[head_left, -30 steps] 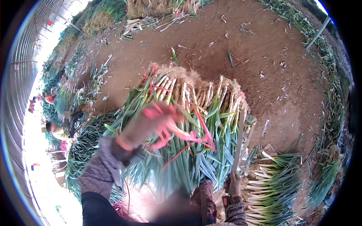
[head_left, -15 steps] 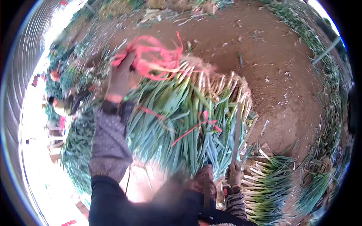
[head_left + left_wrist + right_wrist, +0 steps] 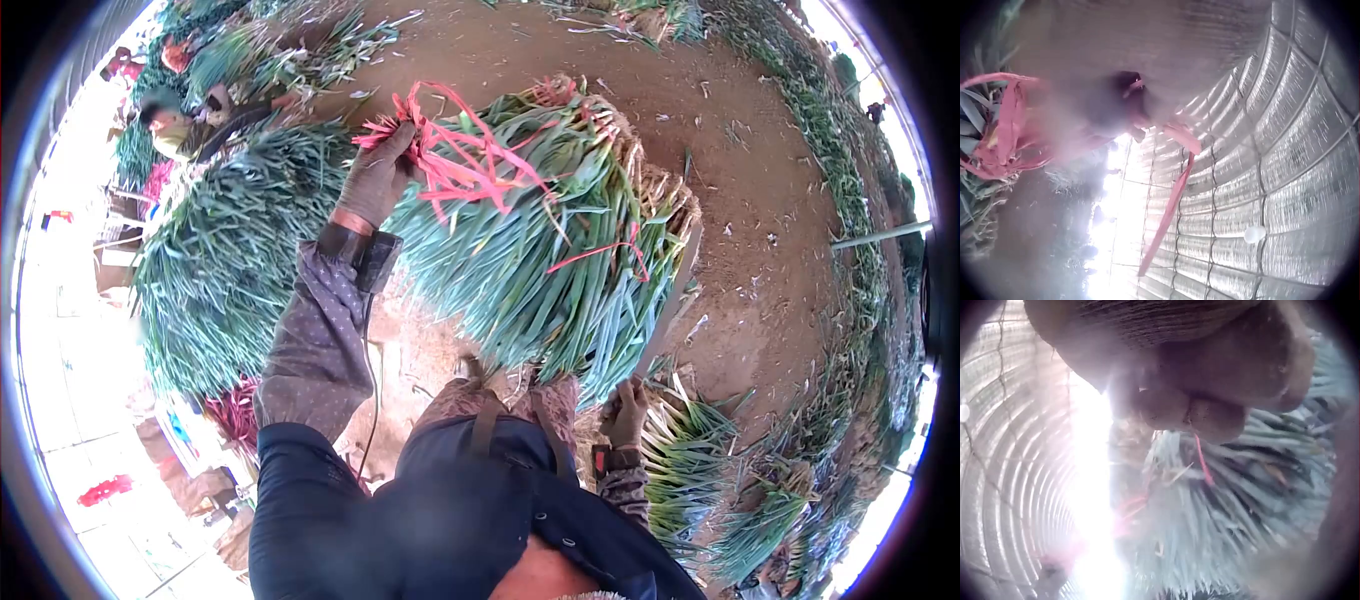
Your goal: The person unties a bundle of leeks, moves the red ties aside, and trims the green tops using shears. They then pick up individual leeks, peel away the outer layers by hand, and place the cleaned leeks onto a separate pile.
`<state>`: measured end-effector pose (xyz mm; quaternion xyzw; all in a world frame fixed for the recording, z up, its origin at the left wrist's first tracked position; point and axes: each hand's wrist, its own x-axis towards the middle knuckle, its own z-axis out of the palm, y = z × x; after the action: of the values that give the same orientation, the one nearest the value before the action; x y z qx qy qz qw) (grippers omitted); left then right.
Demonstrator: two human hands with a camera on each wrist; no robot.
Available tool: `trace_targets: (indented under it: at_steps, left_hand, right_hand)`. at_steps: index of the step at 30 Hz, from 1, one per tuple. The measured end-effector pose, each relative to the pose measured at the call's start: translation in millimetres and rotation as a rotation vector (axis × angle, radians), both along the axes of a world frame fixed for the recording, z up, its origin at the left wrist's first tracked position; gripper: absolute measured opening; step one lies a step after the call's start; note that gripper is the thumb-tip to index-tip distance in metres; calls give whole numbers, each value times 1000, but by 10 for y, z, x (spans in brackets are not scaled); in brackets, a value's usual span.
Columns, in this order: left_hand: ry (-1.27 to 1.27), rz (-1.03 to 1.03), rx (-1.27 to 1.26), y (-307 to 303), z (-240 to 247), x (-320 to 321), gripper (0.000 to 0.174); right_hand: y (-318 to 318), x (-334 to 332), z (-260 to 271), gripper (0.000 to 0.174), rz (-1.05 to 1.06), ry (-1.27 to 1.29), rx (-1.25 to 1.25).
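My gloved left hand (image 3: 376, 183) grips a tangle of pink-red strips (image 3: 470, 160) at the left end of a pile of long green onions (image 3: 500, 250). In the left wrist view the hand (image 3: 1147, 50) is blurred, with strips (image 3: 1011, 125) hanging on both sides. Low beside the pile's right end, my gloved right hand (image 3: 627, 418) holds a long, flat, blade-like strip (image 3: 672, 295) slanting along the onions. The right wrist view shows its curled fingers (image 3: 1229, 369) above green leaves (image 3: 1210, 512). A loose red strip (image 3: 600, 252) lies across the pile.
Another leafy heap (image 3: 240, 260) lies left, with a person (image 3: 185, 130) crouching behind it. White-stemmed onions (image 3: 680, 440) lie right of my right hand. Bare soil (image 3: 770, 200) stretches beyond the pile, bordered by greens (image 3: 840, 170). A cord (image 3: 372, 400) hangs by my left sleeve.
My left hand has moved from over the pile's middle out to its left end, carrying the pink-red strips. The head view has shifted. My right hand keeps its hold low by the pile.
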<state>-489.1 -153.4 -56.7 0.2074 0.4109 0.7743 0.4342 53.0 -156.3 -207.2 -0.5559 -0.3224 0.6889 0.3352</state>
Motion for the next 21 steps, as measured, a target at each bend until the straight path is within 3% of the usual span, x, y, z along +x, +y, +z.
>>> trace_targets:
  at_steps: [3,9,10,13,14,18,21]
  left_hand:
    - [-150,0,46,-567,-92,-151,20]
    - [-225,-22,51,-1309,35,33,24]
    - [-89,14,-1,-1369,178,182,17]
    - [-144,76,13,-1548,336,398,19]
    - [-262,72,68,-1563,322,443,22]
    - [-314,-41,99,-1634,360,588,26]
    - [-212,-90,124,-1622,169,680,43]
  right_hand:
    - [-239,-720,624,15,151,-24,72]
    - [-147,-1878,886,17,280,244,224]
    - [-94,-2063,921,16,307,270,261]
    - [-34,-2573,1089,15,400,367,352]
    - [-60,-2712,1117,15,406,410,350]
    - [-199,-2997,1170,19,613,363,299]
    - [-350,-3051,1186,19,602,426,280]
